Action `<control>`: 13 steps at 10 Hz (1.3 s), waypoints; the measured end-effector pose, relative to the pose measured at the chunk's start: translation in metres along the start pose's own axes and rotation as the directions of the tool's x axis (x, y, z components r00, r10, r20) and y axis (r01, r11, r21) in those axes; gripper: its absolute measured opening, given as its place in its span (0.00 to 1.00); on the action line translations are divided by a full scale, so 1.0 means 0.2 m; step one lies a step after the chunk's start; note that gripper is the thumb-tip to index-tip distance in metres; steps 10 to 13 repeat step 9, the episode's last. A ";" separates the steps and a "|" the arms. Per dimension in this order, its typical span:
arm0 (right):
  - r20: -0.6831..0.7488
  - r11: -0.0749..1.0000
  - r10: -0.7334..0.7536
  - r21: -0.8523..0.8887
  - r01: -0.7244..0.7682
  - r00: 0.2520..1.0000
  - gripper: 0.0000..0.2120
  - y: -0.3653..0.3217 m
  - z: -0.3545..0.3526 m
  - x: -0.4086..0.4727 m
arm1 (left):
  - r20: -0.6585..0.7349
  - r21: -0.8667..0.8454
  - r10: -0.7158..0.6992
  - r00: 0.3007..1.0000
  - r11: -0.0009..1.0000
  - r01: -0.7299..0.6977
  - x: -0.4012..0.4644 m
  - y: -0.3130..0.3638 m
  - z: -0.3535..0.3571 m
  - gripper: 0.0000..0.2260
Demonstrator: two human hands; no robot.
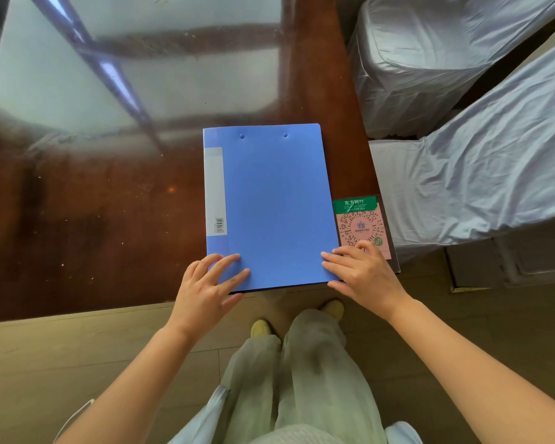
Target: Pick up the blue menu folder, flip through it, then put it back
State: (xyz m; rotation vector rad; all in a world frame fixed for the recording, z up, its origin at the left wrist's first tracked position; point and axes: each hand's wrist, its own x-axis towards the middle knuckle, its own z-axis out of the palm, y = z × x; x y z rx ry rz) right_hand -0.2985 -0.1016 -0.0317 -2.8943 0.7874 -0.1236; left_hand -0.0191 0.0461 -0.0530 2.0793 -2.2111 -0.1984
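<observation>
The blue menu folder (269, 203) lies closed and flat on the glossy dark wooden table (93, 203), near its front right corner, with a pale label strip along its left side. My left hand (205, 283) rests with spread fingers on the folder's near left corner. My right hand (362, 274) lies with spread fingers at the near right corner, fingertips on the cover's edge. Neither hand grips the folder.
A pink and green QR code card (362, 222) lies on the table just right of the folder, partly under my right hand. Two chairs in pale covers (462, 155) stand at the right. The table's front edge runs just below the folder.
</observation>
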 end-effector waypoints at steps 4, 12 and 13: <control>-0.022 1.000 -0.010 -0.025 0.010 1.000 0.16 -0.01 0.02 -0.01 | -0.050 0.077 0.073 0.996 0.995 -0.069 -0.01 -0.01 0.02 0.15; 0.113 0.994 0.102 0.035 -0.107 0.988 0.17 -0.05 -0.08 0.04 | 0.027 0.005 0.033 0.999 0.999 -0.033 0.01 0.04 -0.12 0.17; 0.113 0.994 0.102 0.035 -0.107 0.988 0.17 -0.05 -0.08 0.04 | 0.027 0.005 0.033 0.999 0.999 -0.033 0.01 0.04 -0.12 0.17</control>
